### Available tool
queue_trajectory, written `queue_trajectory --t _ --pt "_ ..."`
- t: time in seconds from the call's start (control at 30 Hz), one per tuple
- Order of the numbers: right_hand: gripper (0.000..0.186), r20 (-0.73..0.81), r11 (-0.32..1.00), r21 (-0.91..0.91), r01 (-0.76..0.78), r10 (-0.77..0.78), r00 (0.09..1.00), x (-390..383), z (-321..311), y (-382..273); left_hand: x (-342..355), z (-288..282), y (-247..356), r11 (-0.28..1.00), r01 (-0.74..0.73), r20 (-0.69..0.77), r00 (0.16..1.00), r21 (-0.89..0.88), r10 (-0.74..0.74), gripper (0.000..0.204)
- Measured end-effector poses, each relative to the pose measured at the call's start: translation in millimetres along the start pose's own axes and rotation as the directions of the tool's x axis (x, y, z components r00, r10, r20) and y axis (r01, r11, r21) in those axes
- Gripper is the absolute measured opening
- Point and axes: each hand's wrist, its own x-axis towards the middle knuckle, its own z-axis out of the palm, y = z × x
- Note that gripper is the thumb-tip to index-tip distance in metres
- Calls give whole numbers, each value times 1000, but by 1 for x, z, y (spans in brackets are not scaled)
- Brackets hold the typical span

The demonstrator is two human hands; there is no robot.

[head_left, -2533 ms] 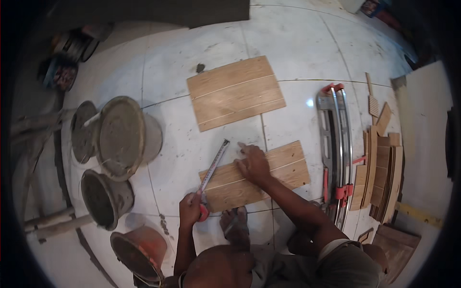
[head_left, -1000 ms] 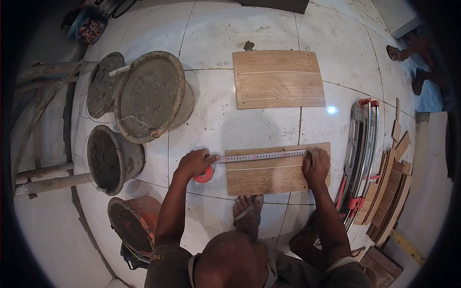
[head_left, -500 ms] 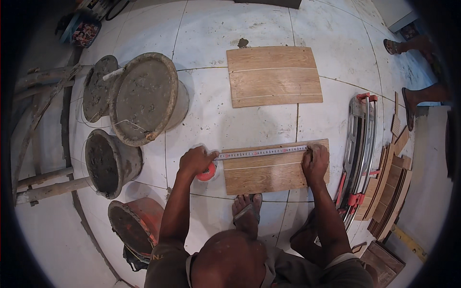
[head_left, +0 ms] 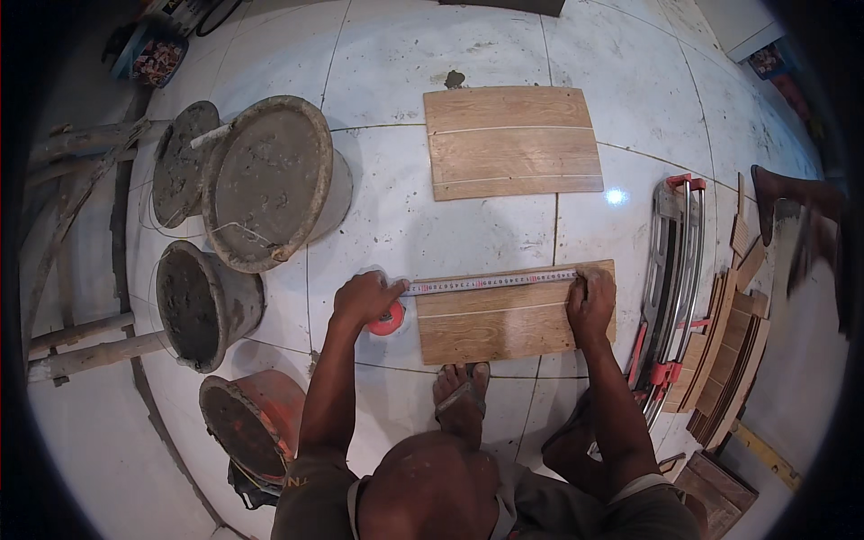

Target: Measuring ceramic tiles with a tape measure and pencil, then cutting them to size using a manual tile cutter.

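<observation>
A wood-look tile (head_left: 504,328) lies on the floor in front of me, with a tape measure's pale blade (head_left: 490,282) stretched along its far edge. My left hand (head_left: 364,299) grips the tape measure just beyond the tile's left edge; its red case (head_left: 387,319) shows beneath the palm. At the blade's other end, my right hand (head_left: 591,304) pinches the tape against the tile, its fingers bent and partly hiding the tip. A second wood-look tile (head_left: 513,148) rests farther away.
Several mortar-filled buckets (head_left: 270,180) stand at the left, beside wooden poles (head_left: 99,358). On the right are a tile cutter (head_left: 675,288) and stacked tile pieces (head_left: 733,360). My foot (head_left: 461,405) is close to the near tile. Another person's leg (head_left: 801,193) shows far right.
My hands and the stretched tape stay nearly still. At the right, the other person's feet have moved, one leaving its spot on the floor. A bright light spot now shows on the floor.
</observation>
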Motion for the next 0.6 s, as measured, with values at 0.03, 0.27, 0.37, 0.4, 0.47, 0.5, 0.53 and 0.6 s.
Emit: queue_trajectory --t 0.03,0.27,0.37,0.4,0.47,0.5,0.53,0.6 --pt "25 6 1000 8 -5 5 1000 0 0 0 1 -1 0 1000 3 20 1000 -3 -3 64" --pt "28 18 999 50 -21 20 1000 2 -2 0 1 -3 3 1000 17 3 1000 7 -18 63" --pt "29 22 996 80 -26 25 999 3 -3 0 2 -3 4 1000 20 16 1000 -2 -20 63" --pt "29 26 998 69 -16 15 1000 3 -3 -1 2 -3 3 1000 15 18 1000 -16 -15 63" --pt "22 26 996 56 -73 71 997 3 -3 -1 3 -3 3 999 12 20 1000 -31 -12 64" --pt "22 21 997 54 -62 61 998 3 -2 -1 4 -2 3 999 4 20 1000 -37 -3 64" --pt "22 21 997 36 -67 67 998 3 -2 -1 4 -2 3 999 -7 19 1000 -43 7 64" --pt "22 20 997 16 -74 74 997 3 -3 -1 6 -1 3 999 -1 21 1000 -48 2 63"
